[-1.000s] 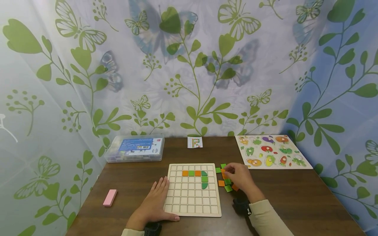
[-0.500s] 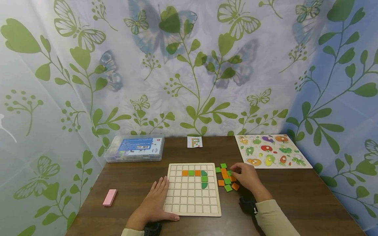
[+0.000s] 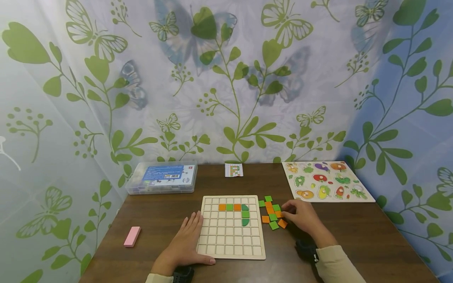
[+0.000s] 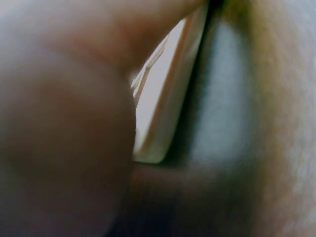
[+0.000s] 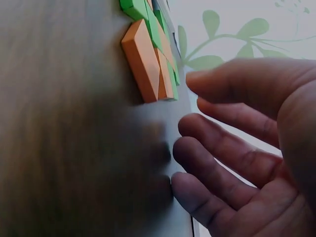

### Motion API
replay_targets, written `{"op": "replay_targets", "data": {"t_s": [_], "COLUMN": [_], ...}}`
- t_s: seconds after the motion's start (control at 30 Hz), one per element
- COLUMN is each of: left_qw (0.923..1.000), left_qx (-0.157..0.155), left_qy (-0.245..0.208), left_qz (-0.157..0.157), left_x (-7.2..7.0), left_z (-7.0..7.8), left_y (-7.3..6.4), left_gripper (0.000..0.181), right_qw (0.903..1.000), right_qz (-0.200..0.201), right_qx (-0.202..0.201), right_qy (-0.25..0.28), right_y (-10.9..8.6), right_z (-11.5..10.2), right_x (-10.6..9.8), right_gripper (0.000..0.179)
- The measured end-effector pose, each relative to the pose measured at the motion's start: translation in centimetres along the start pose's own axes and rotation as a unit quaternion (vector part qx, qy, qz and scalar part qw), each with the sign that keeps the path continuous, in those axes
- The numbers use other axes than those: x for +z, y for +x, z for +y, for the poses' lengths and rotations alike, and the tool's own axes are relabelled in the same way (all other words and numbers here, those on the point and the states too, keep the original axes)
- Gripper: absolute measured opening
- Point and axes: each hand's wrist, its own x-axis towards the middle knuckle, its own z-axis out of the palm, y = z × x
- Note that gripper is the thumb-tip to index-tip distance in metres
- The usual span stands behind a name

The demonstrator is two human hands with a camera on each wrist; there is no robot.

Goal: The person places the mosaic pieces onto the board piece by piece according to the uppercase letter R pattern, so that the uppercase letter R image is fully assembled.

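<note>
In the head view my left hand (image 3: 186, 241) rests along the left edge of the wooden grid board (image 3: 220, 239), fingers straight and thumb at the near edge. Orange and green square tiles and two dark green quarter-round tiles (image 3: 245, 222) sit in the board's upper cells. Beside its right edge lies a loose cluster of orange and green tiles (image 3: 272, 216). My right hand (image 3: 301, 215) hovers just right of that cluster. In the right wrist view its fingers are loosely bent with nothing between them, close to an orange tile (image 5: 142, 64).
A clear plastic case (image 3: 162, 178) stands at the back left. A small pattern card (image 3: 234, 170) lies at the back middle. The vegetable puzzle board (image 3: 327, 182) is at the back right. A pink block (image 3: 132, 236) lies at the left. A patterned curtain hangs behind the table.
My right hand has drawn away from the tile cluster to the right, uncovering more of its tiles. My left hand has stayed on the board's edge.
</note>
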Motion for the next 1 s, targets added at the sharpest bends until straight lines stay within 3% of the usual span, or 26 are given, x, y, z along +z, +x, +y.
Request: {"op": "replay_targets", "data": {"t_s": [0.3, 0.6, 1.0], "left_qw": [1.0000, 1.0000, 1.0000], "left_qx": [-0.002, -0.003, -0.001], "left_qy": [0.001, 0.001, 0.002], "left_qz": [0.000, 0.000, 0.000], "left_x": [0.0, 0.0, -0.2], "left_z": [0.0, 0.0, 0.3], "left_y": [0.0, 0.0, -0.1], "left_gripper": [0.143, 0.144, 0.143], "right_qw": [0.9993, 0.9951, 0.9933], "right_qz": [-0.019, -0.039, -0.057], "right_qx": [-0.032, -0.091, -0.100], "right_qy": [-0.003, -0.003, -0.008], "right_y": [-0.9, -1.4, -1.6], "right_z": [0.2, 0.6, 0.2], "right_x": [-0.3, -0.4, -0.4], "right_gripper": [0.017, 0.025, 0.027]}}
